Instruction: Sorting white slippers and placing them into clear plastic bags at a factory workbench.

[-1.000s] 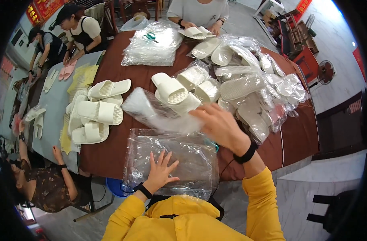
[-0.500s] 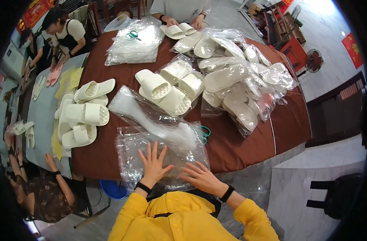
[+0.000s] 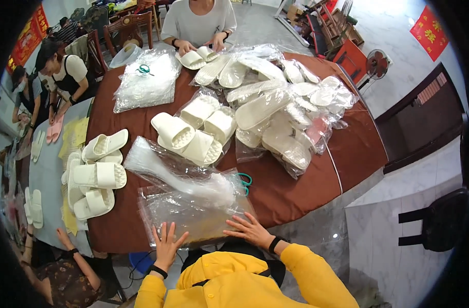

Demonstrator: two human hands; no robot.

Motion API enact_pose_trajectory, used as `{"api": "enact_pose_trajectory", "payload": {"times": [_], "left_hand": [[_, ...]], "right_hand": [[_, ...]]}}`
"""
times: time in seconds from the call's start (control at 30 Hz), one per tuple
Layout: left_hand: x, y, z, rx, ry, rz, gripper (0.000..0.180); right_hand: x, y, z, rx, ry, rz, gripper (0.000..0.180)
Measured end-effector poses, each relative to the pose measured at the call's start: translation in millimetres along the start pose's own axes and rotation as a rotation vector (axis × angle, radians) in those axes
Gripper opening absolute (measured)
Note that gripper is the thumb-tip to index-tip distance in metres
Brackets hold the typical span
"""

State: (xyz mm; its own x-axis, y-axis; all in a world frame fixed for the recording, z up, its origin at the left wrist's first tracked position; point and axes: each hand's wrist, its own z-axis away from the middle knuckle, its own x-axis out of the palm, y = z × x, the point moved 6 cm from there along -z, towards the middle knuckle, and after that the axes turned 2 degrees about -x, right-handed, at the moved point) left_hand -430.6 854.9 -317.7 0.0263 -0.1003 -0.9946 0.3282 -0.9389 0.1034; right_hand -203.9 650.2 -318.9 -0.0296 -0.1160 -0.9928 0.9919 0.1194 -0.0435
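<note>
Fingers (image 3: 164, 233) of our left hand (image 3: 166, 250) are spread, their tips over the near left part of a flat clear plastic bag (image 3: 165, 208); those of our right hand (image 3: 258, 233) are spread more loosely at its near right corner, with the back of the hand turned up. We cannot tell how firmly either hand presses, nor whether the bag is one or several layers. It lies before us at the near edge of the brown tablecloth (image 3: 291, 197). Across its far part we have crumpled whitish plastic film (image 3: 185, 183), and teal-handled scissors (image 3: 243, 183) lie just beside its right side.

Beyond the film we see loose white slippers (image 3: 175, 132), partly overlapping; to their right rises a heap of bagged slippers (image 3: 262, 108). On our left, a pile of white slippers (image 3: 98, 175) straddles the cloth and the neighbouring grey table (image 3: 45, 187), near yellow paper (image 3: 72, 137). Farther off, a second pair of scissors (image 3: 144, 69) rests on a stack of clear bags (image 3: 142, 93). Across from us, a co-worker in a white shirt (image 3: 198, 24) has both hands at a white pair of slippers (image 3: 193, 58).
</note>
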Motion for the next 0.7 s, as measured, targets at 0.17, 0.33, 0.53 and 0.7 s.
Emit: {"api": "enact_pose_trajectory", "payload": {"times": [0.17,0.33,0.53,0.7], "left_hand": [[0,-4,1,0.025,-0.033,0.01,0.091],[-10,-5,-2,0.037,-0.316,-0.028,0.101],[-58,-42,-40,-0.015,-0.342,0.535,0.074],[-154,-73,-123,-0.128,0.055,0.81,0.044]], "right_hand": [[-46,44,-11,0.049,-0.092,-0.655,0.025],[-92,147,-41,0.518,0.657,-0.562,0.024],[-60,160,-52,0.457,0.438,-0.402,0.024],[-52,187,26,0.66,0.377,-0.21,0.024]]}}
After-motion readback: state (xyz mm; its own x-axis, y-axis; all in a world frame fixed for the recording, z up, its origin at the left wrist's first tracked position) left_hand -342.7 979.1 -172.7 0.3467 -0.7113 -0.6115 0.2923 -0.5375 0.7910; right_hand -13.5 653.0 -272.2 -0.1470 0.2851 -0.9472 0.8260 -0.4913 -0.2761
